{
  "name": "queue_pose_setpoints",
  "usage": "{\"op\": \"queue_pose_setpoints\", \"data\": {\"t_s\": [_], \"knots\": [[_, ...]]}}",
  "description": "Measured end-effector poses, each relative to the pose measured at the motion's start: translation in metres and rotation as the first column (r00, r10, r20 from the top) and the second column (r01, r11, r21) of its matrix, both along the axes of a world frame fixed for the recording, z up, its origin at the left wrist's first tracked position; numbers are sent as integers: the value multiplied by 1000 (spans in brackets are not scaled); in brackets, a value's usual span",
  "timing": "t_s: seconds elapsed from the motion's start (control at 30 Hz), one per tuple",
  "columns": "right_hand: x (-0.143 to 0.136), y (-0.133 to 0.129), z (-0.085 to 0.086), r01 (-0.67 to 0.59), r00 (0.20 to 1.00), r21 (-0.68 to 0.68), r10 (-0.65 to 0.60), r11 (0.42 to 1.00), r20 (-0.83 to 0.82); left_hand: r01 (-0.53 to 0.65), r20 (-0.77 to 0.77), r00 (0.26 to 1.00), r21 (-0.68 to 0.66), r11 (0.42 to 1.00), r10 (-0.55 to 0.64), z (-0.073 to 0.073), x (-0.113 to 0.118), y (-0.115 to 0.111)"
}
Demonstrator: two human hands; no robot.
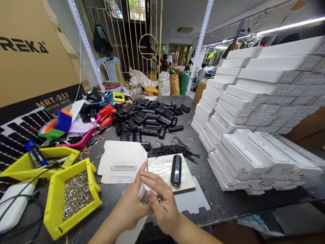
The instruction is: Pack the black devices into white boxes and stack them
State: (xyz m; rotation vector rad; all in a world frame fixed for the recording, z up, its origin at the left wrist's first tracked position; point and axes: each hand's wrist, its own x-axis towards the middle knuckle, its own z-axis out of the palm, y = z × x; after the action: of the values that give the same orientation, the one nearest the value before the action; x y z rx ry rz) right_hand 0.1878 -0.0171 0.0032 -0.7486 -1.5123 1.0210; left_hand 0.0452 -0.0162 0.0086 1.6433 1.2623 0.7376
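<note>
My left hand [130,206] and my right hand [162,203] come together at the near edge of the table, closed around a small white carton [142,194] that they mostly cover. Just beyond the left fingers lies a flat printed carton blank [123,156] with a drawing of a long device. A long black device [176,169] rests on a shiny, film-covered board [186,181], a little beyond my right hand. Beneath that board a pale sheet [194,201] sticks out.
Black devices [152,117] lie heaped behind thin black strips [175,149]. Stacked white boxes [243,149] rise high on the right. Leftward stand a yellow bin [54,200] of small metal parts, another yellow bin [19,167], a pink basket [83,140] and a large cardboard box [30,74].
</note>
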Motion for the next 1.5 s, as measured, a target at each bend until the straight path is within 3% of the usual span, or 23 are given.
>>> {"op": "queue_pose_setpoints", "data": {"t_s": [0.03, 0.17, 0.33, 0.47, 0.5, 0.57, 0.63, 0.67, 0.73, 0.8, 0.87, 0.93, 0.97, 1.0, 1.07, 1.13, 1.17, 1.23, 1.3, 1.33, 1.4, 1.47, 1.5], "knots": [[1, 0, -2, -13, 1000, -1, 13, 1000, 17, 6, 5, 1000, 3, 1000, -6, -2, 0, 0], [5, -1, -2, -159, 987, -264, 144, 951, -77, -18, -41, 999, -42, 999, 17, -4, 1, -1], [9, -4, -3, -23, 999, -6, 23, 1000, 48, 32, -20, 999, -13, 999, -33, -5, -2, -1], [14, 1, -3, -230, 973, -270, 230, 935, -33, 23, -45, 999, -53, 998, -26, -11, -4, -3], [13, 0, -4, -234, 972, -321, 221, 918, -76, 19, -43, 999, -67, 998, -22, -11, -3, -4], [6, -5, -6, -114, 992, -291, 94, 950, -80, 16, -22, 1000, -64, 998, -17, -11, 0, -5], [1, -13, -10, 34, 999, -127, -33, 991, 6, 38, 11, 999, -35, 999, -38, -12, 2, -6], [3, -14, -12, 34, 997, -40, -31, 999, 69, 52, 30, 998, -29, 998, -52, -13, 2, -6], [18, -9, -13, -110, 962, 38, 96, 993, 256, 32, 86, 996, -78, 996, -25, -15, -3, -6], [48, 8, -11, -218, 841, -8, 193, 976, 505, -70, 187, 976, -227, 971, 114, -17, -15, -5], [84, 30, -8, -172, 658, -6, 120, 985, 743, -134, 371, 878, -416, 899, 303, -18, -31, -3], [112, 48, -6, -150, 486, 43, 36, 988, 873, -104, 569, 684, -543, 833, 456, -19, -46, 3], [120, 53, -5, -156, 460, 48, 30, 987, 887, -101, 637, 577, -566, 818, 512, -20, -51, 6], [123, 55, -4, -139, 495, 39, 36, 989, 868, -129, 676, 484, -573, 810, 556, -22, -53, 9], [115, 52, -3, -14, 727, 19, -3, 1000, 687, -250, 683, 350, -591, 767, 641, -27, -47, 14], [92, 43, -2, 177, 945, -26, -163, 984, 285, -322, 649, 249, -644, 694, 719, -30, -30, 15], [79, 38, -2, 242, 968, -51, -238, 969, 79, -317, 628, 220, -677, 664, 746, -30, -19, 13], [53, 30, -2, 281, 947, -52, -285, 958, -149, -261, 584, 257, -726, 637, 770, -30, 0, 6], [35, 26, -3, 257, 951, -34, -259, 966, -169, -265, 532, 436, -695, 669, 726, -31, 7, -3], [29, 26, -4, 247, 955, -34, -249, 968, -163, -354, 486, 548, -603, 715, 681, -33, 6, -6], [23, 32, -5, 189, 971, -34, -192, 981, -143, -579, 316, 738, -159, 800, 596, -37, -5, -10], [22, 50, -5, -6, 1000, 25, 6, 1000, 3, -530, 86, 842, 316, 787, 532, -43, -17, -10], [24, 64, -4, -109, 983, 53, 100, 993, 154, -449, -19, 868, 396, 801, 496, -45, -22, -10]]}}
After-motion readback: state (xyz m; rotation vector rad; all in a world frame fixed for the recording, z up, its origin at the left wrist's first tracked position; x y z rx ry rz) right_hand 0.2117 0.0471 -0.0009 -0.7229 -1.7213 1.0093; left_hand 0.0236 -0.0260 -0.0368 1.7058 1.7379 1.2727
